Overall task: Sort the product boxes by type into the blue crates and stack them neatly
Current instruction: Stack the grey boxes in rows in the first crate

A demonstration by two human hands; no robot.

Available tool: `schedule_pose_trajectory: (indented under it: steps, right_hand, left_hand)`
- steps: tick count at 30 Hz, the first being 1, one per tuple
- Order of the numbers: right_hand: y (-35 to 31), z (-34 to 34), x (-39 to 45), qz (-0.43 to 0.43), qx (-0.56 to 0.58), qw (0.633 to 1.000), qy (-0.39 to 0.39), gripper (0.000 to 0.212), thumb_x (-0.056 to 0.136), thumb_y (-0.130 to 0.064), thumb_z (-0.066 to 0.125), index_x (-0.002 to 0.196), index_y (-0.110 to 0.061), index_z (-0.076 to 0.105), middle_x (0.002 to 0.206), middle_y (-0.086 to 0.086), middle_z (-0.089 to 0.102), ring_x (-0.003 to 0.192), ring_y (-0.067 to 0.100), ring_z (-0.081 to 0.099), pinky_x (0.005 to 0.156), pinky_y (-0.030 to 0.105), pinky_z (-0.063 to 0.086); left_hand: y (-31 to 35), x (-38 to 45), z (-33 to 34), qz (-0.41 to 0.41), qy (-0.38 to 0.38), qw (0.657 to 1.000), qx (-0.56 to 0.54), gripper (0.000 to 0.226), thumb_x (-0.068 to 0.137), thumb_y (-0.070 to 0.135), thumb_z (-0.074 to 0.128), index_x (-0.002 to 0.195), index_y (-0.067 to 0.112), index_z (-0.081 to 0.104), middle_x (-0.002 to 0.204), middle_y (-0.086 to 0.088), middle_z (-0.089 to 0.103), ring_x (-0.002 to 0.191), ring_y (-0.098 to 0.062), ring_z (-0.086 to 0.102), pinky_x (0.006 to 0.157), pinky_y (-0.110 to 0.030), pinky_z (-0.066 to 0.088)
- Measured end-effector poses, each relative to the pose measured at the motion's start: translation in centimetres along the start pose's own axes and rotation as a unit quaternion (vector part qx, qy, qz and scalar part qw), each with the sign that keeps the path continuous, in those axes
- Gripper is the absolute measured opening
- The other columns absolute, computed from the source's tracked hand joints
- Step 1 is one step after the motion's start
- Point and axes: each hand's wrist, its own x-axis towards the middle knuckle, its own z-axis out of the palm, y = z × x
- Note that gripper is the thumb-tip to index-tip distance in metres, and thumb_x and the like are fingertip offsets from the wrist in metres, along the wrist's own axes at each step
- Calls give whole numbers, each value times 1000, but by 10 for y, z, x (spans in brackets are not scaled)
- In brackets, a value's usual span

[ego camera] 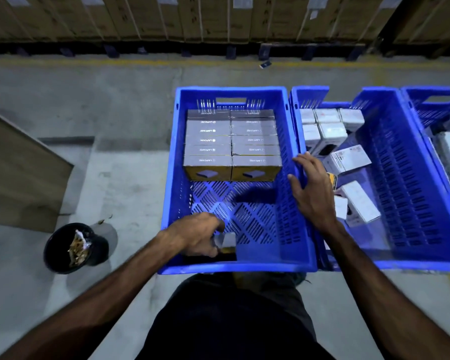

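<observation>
Left hand (196, 236) grips small grey cardboard box (227, 241) low in blue plastic crate (234, 266); looks light, stiff, best pinched by sides. Right hand (313, 193) spread open, empty.

Both bare forearms reach forward and down, the left hand (198, 236) with knuckles up and fingers curled in a grip around a small grey box (227, 240), the right hand (313, 193) spread flat, fingers straight and splayed.
</observation>
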Motion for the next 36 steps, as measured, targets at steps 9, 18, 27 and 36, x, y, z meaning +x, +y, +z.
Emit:
schedule_pose_trajectory:
  steps: [9,18,27,36]
  right_hand:
    - [0,0,1,3,-9,1000,-1,41,99,-17,66,139,-9,60,149,9,55,143,24,48,112,30,37]
    - [2,0,0,-3,-1,1000,3,41,98,-14,67,139,-7,61,147,12,56,141,26,49,114,35,41]
    - [4,2,1,4,3,1000,0,44,98,-15,68,141,-10,59,150,10,54,145,25,46,115,32,36]
    - [7,3,1,0,6,1000,1,44,98,-15,69,141,-10,60,151,10,54,145,25,46,115,32,35]
  left_hand:
    - [-9,8,-30,-6,123,991,41,37,85,31,78,117,25,62,116,-3,68,106,-30,66,84,-46,58]
    - [-36,35,-109,-23,271,953,136,37,95,53,67,108,19,69,104,-7,61,99,-34,64,70,-43,52]
    - [-36,58,-96,-70,241,953,169,46,96,46,70,127,16,53,119,-12,62,110,-35,61,78,-52,59]
    - [-27,66,-77,-169,237,944,153,55,83,62,78,107,13,69,113,-9,70,111,-32,63,78,-42,55]
